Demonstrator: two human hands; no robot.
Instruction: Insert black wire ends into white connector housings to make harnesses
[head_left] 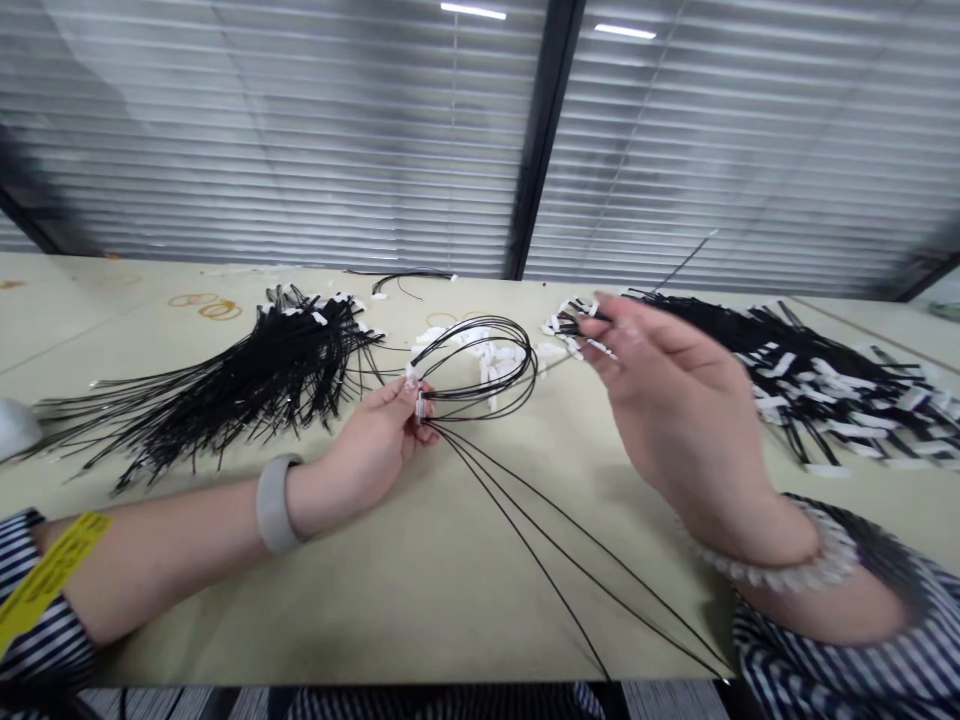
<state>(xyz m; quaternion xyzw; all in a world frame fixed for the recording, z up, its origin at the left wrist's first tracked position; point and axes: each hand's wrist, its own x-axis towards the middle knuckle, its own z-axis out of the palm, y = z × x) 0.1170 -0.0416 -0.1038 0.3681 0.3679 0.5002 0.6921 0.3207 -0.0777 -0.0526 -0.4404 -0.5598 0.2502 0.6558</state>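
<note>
My left hand is closed around a small white connector, gripping it between thumb and fingers. Thin black wires curve out of it in a loop to the right, and several longer ones trail down to the table's front edge. My right hand, raised and slightly blurred, pinches a single black wire whose free end sticks up past the hand. Behind the loop lies a heap of loose white connectors. Partly behind my right fingers are more white-ended wires.
On the left of the table spreads a pile of black wires. Another pile with white connectors covers the right side. Yellowish rubber bands and a few wires lie at the back, before window blinds.
</note>
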